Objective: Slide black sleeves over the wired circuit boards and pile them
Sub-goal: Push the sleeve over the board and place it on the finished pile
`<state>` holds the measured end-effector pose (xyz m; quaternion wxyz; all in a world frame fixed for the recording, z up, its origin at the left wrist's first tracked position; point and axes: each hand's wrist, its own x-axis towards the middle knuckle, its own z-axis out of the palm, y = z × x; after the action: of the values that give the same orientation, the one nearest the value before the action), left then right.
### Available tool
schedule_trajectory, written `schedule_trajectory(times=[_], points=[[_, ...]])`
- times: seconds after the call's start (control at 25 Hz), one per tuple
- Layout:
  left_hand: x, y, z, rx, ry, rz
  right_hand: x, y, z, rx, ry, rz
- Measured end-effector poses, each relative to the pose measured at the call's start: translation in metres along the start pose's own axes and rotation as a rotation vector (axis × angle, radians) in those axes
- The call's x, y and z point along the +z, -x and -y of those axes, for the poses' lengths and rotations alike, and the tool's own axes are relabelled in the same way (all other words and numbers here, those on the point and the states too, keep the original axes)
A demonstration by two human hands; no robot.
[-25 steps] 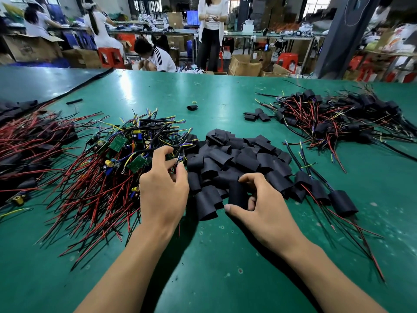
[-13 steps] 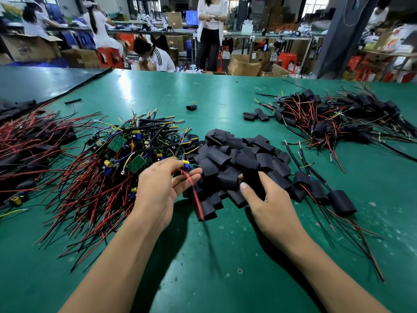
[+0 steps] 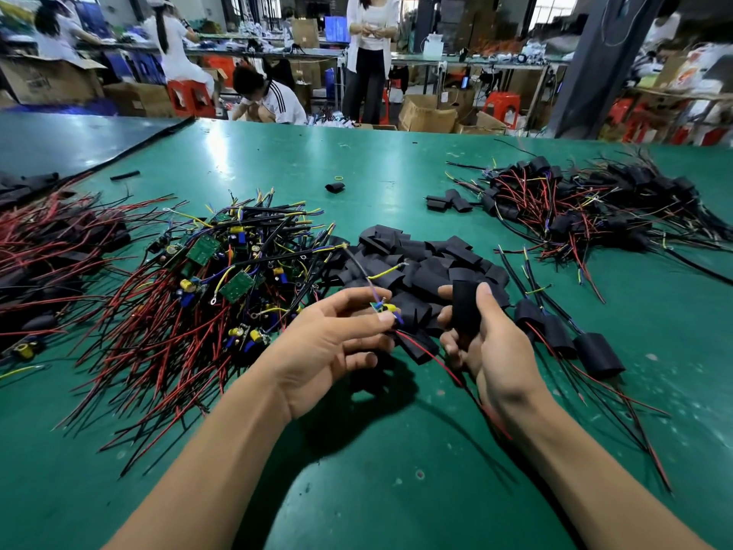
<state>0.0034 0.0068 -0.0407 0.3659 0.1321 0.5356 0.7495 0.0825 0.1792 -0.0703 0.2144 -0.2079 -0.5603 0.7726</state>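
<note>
My left hand [image 3: 337,343] pinches a small wired circuit board [image 3: 384,308] above the table; its red wire trails down to the right and a yellow wire sticks up. My right hand [image 3: 492,351] grips one black sleeve [image 3: 465,307] upright, a little to the right of the board and apart from it. Behind both hands lies a heap of loose black sleeves [image 3: 420,264]. A pile of bare wired boards [image 3: 214,279] spreads to the left. Three sleeved boards [image 3: 595,353] lie in a row to the right of my right hand.
A large heap of sleeved boards [image 3: 587,208] sits at the far right of the green table [image 3: 396,490]. Another red-wired heap [image 3: 43,248] lies at the left edge. One stray sleeve [image 3: 335,187] lies further back. People work at benches beyond the table.
My left hand lifted a wired board out of the pile and turned palm up. My right hand picked a sleeve from the heap and raised it beside the board.
</note>
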Motion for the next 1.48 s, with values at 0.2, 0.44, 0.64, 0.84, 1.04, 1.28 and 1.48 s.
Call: schedule_trajectory(times=[0.2,0.44,0.64,0.84,1.04,1.28,1.48], points=[[0.012,0.002,0.011,0.218,-0.072,0.053,-0.004,0.000,0.005,-0.010,-0.040,-0.036],[-0.008,-0.001,-0.007,0.391,0.072,-0.187,-0.007,0.000,0.016,-0.062,-0.136,-0.085],[-0.013,-0.006,-0.006,0.348,0.187,-0.278,-0.007,0.000,0.020,-0.029,-0.415,-0.085],[-0.014,-0.009,-0.004,0.329,0.249,-0.281,-0.008,0.001,0.023,0.055,-0.594,-0.066],[-0.015,-0.010,-0.003,0.320,0.268,-0.277,-0.007,0.001,0.024,0.091,-0.598,-0.071],[-0.016,-0.012,-0.003,0.323,0.273,-0.274,-0.005,0.000,0.018,0.115,-0.570,-0.020],[-0.017,-0.012,-0.003,0.328,0.269,-0.283,-0.004,0.000,0.016,0.120,-0.580,0.007]])
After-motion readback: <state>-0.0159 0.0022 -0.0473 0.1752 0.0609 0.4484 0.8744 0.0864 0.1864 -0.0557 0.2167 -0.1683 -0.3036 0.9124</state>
